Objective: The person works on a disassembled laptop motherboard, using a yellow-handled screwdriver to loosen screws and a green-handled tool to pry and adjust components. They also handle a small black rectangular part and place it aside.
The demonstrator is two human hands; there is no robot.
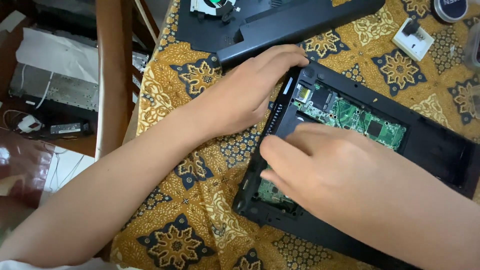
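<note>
an opened black laptop base [440, 150], its green circuit board [360, 117] bared, lies slantwise on the gold-and-navy patterned tablecloth [200, 220], just below a detached black cover panel [280, 22] bearing a small fan [212, 6]. the left hand [245, 95] rests flat with loose, empty fingers along the base's upper left edge, steadying it. the right hand [320, 165] lies over the board with fingers curled downward; whether they pinch anything cannot be told, and a white wall plug [413, 40] sits well apart.
</note>
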